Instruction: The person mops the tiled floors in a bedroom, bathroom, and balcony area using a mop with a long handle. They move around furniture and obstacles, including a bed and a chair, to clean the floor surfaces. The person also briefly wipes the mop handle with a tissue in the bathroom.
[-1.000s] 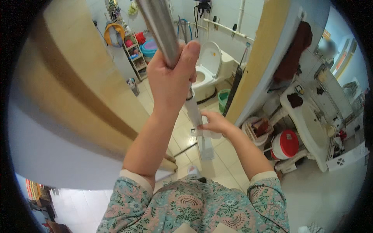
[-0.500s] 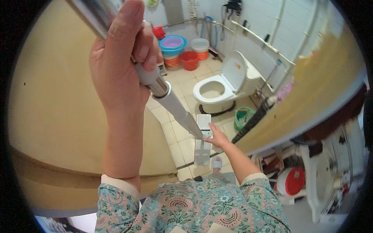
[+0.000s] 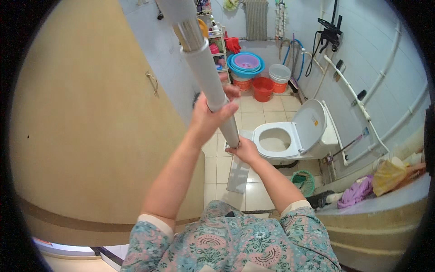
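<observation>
The fingers (image 3: 226,109) of the left hand (image 3: 213,119) are wrapped tight round a long grey mop handle (image 3: 206,75), thumb on one side and the rest curled over the other, so the hand is clamped on the pole at about its middle. Just below and a little to the right of them, the right hand (image 3: 245,150) grips the same handle lower down, its fingers closed about the pole where the shaft ends in view. The handle runs up and to the left from both hands, past a shiny metal joint (image 3: 188,34), and out of the top of the picture. Directly beneath the right hand lies the flat, pale mop head (image 3: 239,168), resting lengthwise on the beige tiled floor (image 3: 210,170).

To the right of the right hand, close by, stands a white toilet (image 3: 290,138) with its seat down and its lid (image 3: 312,121) raised against the wall. Beyond the left fingers, farther off against the back wall, sit a stack of blue and purple basins (image 3: 246,63), a red bucket (image 3: 262,88) and a white bucket (image 3: 279,72). A large tan door (image 3: 90,136) fills the space to the left of the left forearm. Low to the right of both hands, a small green basket (image 3: 303,181) rests on the floor, and past it a purple cloth (image 3: 356,191) and a yellow bag (image 3: 389,174) lie on a ledge. Both sleeves are of a teal flowered fabric.
</observation>
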Available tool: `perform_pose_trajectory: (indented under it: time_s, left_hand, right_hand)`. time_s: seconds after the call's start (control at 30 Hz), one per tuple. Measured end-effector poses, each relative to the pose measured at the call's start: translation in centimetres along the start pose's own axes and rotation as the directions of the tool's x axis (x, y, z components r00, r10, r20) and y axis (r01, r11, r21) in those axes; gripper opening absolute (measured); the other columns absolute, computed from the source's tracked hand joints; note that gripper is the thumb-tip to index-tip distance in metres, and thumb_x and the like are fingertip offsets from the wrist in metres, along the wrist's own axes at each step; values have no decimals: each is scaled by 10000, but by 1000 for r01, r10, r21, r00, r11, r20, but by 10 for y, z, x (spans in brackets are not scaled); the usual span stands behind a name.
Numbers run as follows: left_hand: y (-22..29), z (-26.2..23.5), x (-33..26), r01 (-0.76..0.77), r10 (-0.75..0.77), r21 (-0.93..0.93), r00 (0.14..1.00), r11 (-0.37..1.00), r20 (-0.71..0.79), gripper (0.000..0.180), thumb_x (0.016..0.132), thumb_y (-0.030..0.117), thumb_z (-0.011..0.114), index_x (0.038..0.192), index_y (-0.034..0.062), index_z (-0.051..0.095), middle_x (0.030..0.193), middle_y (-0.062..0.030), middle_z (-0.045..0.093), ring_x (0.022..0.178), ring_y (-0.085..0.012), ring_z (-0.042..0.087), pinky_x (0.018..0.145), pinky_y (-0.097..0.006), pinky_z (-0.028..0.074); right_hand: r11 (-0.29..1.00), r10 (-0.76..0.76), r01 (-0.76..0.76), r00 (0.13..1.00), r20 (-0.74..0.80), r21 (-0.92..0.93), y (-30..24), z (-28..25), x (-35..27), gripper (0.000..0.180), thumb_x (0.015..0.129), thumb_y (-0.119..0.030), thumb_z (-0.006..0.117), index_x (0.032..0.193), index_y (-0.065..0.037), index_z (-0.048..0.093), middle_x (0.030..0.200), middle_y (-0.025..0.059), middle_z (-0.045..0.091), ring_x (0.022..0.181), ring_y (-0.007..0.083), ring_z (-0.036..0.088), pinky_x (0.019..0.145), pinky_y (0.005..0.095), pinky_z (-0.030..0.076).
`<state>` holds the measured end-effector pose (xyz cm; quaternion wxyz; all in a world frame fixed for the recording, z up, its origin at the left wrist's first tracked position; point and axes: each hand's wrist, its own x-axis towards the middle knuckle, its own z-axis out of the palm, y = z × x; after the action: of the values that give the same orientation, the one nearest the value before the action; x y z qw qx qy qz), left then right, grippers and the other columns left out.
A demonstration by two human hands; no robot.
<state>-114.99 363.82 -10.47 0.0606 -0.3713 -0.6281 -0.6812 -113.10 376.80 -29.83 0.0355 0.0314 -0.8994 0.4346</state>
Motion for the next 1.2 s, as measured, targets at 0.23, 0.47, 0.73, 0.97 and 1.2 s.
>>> perform_pose_trajectory:
  time_s: [0.23,0.47,0.73,0.97,1.2]
  left_hand:
    - [-74,-1,56,136,-126,16,951,991,-282,187,777,98,615,894,10,498,731,-54,543,666,-166,580,628,-320,490]
    - [-110,-70,157,-134,79,-195,961,972,-266,150,810,139,547,871,35,459,663,-58,475,546,-149,499,499,-283,464]
    - [-134,-115,289,-270,348,-475,933,838,85,348,841,343,532,981,44,419,673,-51,432,526,-150,461,487,-269,385]
    - [-186,-138,392,-197,468,-657,843,728,267,403,855,384,506,1025,33,404,707,-67,461,552,-166,506,522,-275,414]
    - [-277,-119,461,-236,422,-673,898,701,124,397,832,374,543,968,37,383,692,-76,471,515,-169,502,476,-266,404]
  right_hand:
    - [998,-40,41,999,-13,42,0,-26,99,448,671,-340,733,998,-100,542,888,130,624,838,325,586,697,406,456]
    - [999,-35,34,996,80,8,110,-54,227,523,727,-247,652,1207,-114,494,1101,107,596,1002,279,566,859,344,441]
    - [706,708,-600,585,-396,375,301,-47,325,632,765,-301,653,1243,42,423,1151,225,541,1079,289,525,891,354,424]
    - [476,740,-222,624,-251,851,415,-107,384,467,801,-252,637,1156,20,504,1055,127,594,934,214,573,806,310,454]
    - [791,534,-264,739,-411,553,342,-171,476,307,740,-110,659,1022,6,615,917,89,645,805,167,604,738,283,468]
